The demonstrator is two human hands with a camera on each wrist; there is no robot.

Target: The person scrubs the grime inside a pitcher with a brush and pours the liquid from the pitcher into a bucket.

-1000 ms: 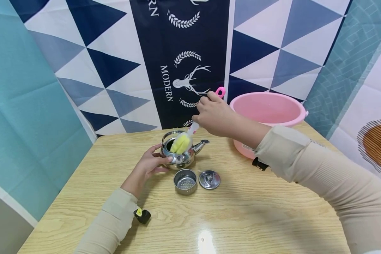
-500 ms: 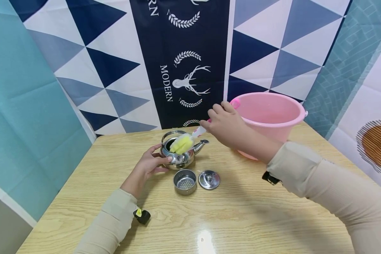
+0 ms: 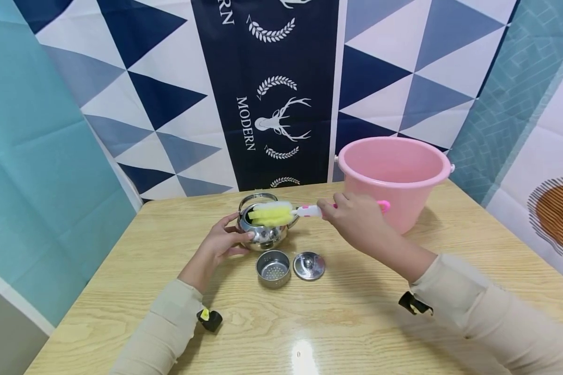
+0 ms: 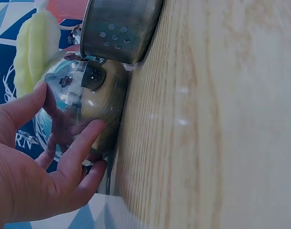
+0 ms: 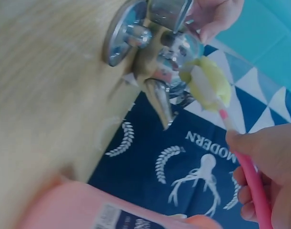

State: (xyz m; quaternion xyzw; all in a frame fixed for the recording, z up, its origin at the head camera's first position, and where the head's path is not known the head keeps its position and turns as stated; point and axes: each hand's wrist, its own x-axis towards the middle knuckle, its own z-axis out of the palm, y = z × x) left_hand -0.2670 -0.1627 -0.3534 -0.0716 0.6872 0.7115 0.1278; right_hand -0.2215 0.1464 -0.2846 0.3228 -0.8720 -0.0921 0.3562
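My left hand holds the shiny steel teapot from its left side, with the thumb near the rim and fingers around the belly. In my right hand is the pink and white handle of a bottle brush. Its yellow sponge head lies nearly level over the teapot's open mouth and hides part of the opening and spout. The spout shows in the right wrist view. Before the teapot stand a perforated steel strainer and, flat beside it, the round lid.
A pink bucket stands at the back right of the wooden table, close behind my right hand. A patterned cloth hangs along the table's back edge.
My right hand has come down and to the right, swinging the brush from steeply tilted to nearly level, its sponge staying at the teapot's mouth. Left hand and teapot have stayed put.
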